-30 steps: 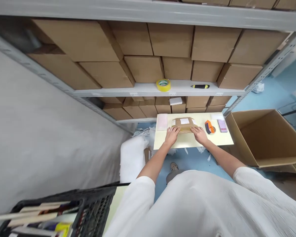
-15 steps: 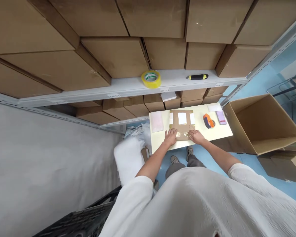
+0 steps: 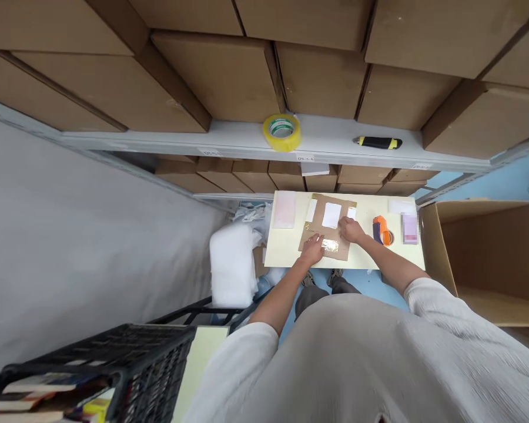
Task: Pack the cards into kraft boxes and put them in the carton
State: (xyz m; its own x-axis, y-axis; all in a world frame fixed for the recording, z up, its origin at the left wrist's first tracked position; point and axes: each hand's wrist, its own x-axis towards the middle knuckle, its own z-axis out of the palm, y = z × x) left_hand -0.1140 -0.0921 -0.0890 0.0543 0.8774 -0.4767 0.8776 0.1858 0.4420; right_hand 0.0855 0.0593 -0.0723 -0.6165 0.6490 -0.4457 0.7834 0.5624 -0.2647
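Note:
A flat brown cardboard parcel (image 3: 321, 223) with a white label and clear tape lies on a pale yellow table (image 3: 286, 249). My left hand (image 3: 312, 250) rests flat on its near left part, fingers spread. My right hand (image 3: 350, 230) lies on its right edge, fingers stretched over the cardboard. An orange tape dispenser (image 3: 381, 230) stands just right of my right hand, apart from it.
A pink packet (image 3: 284, 210) lies left of the parcel, and a blurred purple item (image 3: 409, 228) lies right of the dispenser. On the shelf (image 3: 326, 147) above are a yellow tape roll (image 3: 283, 131) and a yellow-black knife (image 3: 378, 142). An open carton (image 3: 489, 252) stands right; a black crate (image 3: 114, 364) near left.
The parcel has turned slightly askew on the table. My right hand has moved up along its right edge; my left hand stays on its near part. The camera view has shifted.

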